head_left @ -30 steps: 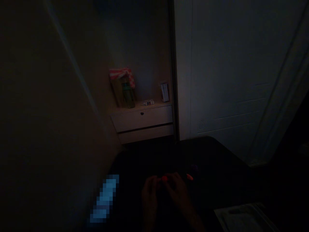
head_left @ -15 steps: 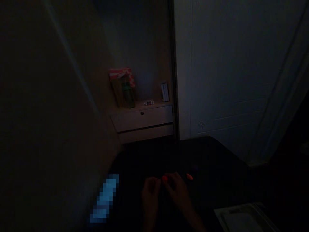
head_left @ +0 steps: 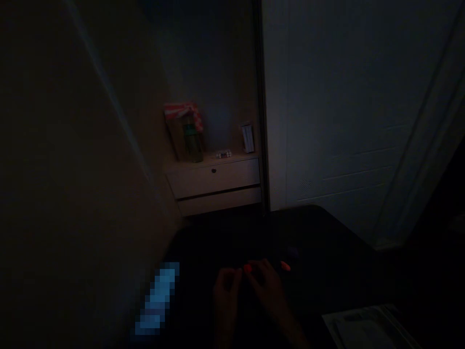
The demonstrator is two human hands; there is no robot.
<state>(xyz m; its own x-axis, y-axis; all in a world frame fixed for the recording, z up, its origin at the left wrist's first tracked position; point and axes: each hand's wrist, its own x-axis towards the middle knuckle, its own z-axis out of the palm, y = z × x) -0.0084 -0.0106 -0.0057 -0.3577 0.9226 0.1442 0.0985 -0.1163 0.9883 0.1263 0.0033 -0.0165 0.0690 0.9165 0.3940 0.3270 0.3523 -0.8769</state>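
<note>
Red and bright, a small round piece (head_left: 247, 268) is pinched in the finger and thumb tips of the right hand (head_left: 269, 287), low down over the dark table (head_left: 321, 232). Its far side is hidden, so I can't tell its whole shape. The left hand (head_left: 225, 287) is at eight o'clock from the red piece, with finger and thumb tips pressed together in a ring. A faint red spot shows at those tips, but it is too dark to tell if they hold anything. Both arms run off the bottom edge. At three o'clock from the red piece, a little orange piece (head_left: 285, 265) lies on the table. Just beside it, at one o'clock from it, is a dark purple lump (head_left: 292, 253) that is very hard to see. At four o'clock, well apart, a flat pale thing (head_left: 366, 325) is cut off at the bottom. At eight o'clock, past the left hand, a blue shape (head_left: 156, 300) is all blurry blocks. At eleven o'clock, far back on a shelf, a green bottle (head_left: 193, 145) hides part of a brown thing (head_left: 175, 135), with a red and white cloth (head_left: 181, 110) at its top. Near twelve o'clock are a tiny white thing (head_left: 224, 154), too small to name, a pale stack (head_left: 248, 138) and two drawers (head_left: 218, 180). At one o'clock is a big pale panel (head_left: 337, 106).
</note>
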